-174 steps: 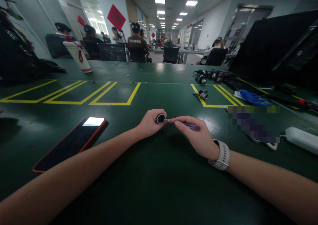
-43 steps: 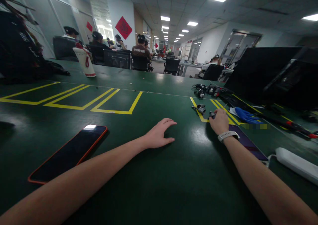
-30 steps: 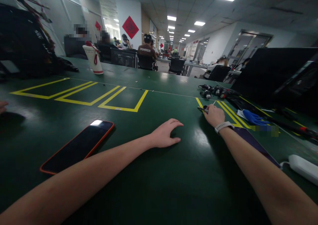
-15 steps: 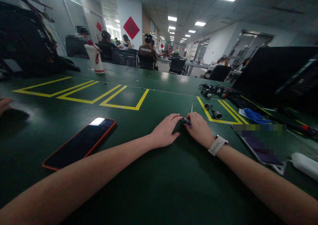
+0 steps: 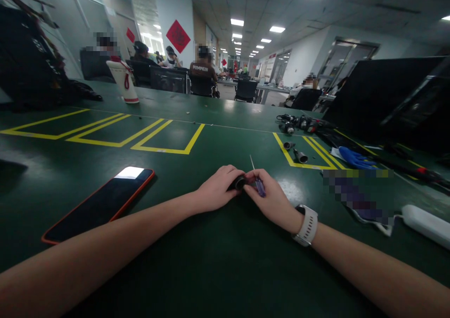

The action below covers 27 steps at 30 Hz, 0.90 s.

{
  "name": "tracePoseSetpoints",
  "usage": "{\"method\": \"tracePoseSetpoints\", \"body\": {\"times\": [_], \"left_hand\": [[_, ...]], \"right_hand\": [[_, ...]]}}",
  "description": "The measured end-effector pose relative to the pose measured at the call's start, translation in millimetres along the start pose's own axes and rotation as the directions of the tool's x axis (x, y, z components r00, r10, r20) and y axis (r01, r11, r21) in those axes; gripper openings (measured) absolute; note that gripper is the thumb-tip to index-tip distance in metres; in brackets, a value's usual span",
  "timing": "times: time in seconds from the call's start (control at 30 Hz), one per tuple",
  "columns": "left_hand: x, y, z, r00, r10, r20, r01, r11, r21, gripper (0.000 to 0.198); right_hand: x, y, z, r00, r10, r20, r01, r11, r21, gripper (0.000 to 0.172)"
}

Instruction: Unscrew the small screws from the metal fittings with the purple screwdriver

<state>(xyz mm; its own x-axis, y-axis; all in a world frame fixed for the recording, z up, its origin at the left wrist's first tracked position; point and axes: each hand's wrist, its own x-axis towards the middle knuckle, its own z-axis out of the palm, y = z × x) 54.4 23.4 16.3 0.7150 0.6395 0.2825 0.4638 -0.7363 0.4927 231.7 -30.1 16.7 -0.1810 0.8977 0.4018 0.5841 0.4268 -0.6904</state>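
My left hand (image 5: 220,187) is closed around a dark round metal part (image 5: 240,182), its ring-shaped open end facing right. Against that end rest the thumb and fingertips of my right hand (image 5: 272,194). A small screwdriver is tucked in the fingers of this hand: its purple handle (image 5: 260,187) shows, and its thin shaft slants up and away. Whether my right fingertips also grip the round part, I cannot tell. Both hands are just above the green table (image 5: 197,271).
An orange-edged phone (image 5: 101,201) lies left of my forearm. Ahead right, metal fittings (image 5: 301,156) sit inside yellow tape, with more dark parts (image 5: 290,126) behind. A blue glove (image 5: 355,158), a pixelated tablet-like device and a white object (image 5: 425,224) are at right. A cup (image 5: 123,83) stands far left.
The dark part is now in my left hand, turned with its open end showing. My right hand has come back slightly, and the screwdriver's purple handle shows more clearly. The view has shifted.
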Motion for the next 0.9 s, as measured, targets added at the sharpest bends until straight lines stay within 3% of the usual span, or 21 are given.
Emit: {"method": "tracePoseSetpoints", "body": {"times": [0.13, 0.27, 0.37, 0.5, 0.73, 0.9], "left_hand": [[-1, -4, -1.6, 0.995, -0.054, -0.085, 0.049, 0.997, -0.06, 0.027], [-1, -5, -3.2, 0.977, -0.136, -0.162, 0.104, 0.976, -0.193, 0.031], [0, -4, -4.3, 0.97, -0.154, -0.186, 0.097, 0.955, -0.281, 0.029], [1, -2, -4.9, 0.986, -0.127, -0.105, 0.087, 0.943, -0.321, 0.019], [1, 2, -5.0, 0.998, -0.032, -0.063, 0.017, 0.976, -0.219, 0.019], [0, -1, -5.6, 0.999, 0.001, -0.045, -0.011, 0.976, -0.219, 0.016]], "right_hand": [[-7, -9, -6, 0.987, -0.088, -0.136, 0.106, 0.986, 0.132, 0.016], [-14, -19, -11, 0.952, -0.251, -0.178, 0.279, 0.947, 0.161, 0.02], [-18, -26, -13, 0.924, -0.352, -0.151, 0.373, 0.916, 0.147, 0.017], [-21, -33, -11, 0.897, -0.441, -0.03, 0.442, 0.893, 0.088, 0.013], [-24, -34, -6, 0.922, -0.388, -0.001, 0.388, 0.921, 0.011, 0.02], [-23, -34, -7, 0.964, -0.266, -0.005, 0.265, 0.956, 0.123, 0.024]]}}
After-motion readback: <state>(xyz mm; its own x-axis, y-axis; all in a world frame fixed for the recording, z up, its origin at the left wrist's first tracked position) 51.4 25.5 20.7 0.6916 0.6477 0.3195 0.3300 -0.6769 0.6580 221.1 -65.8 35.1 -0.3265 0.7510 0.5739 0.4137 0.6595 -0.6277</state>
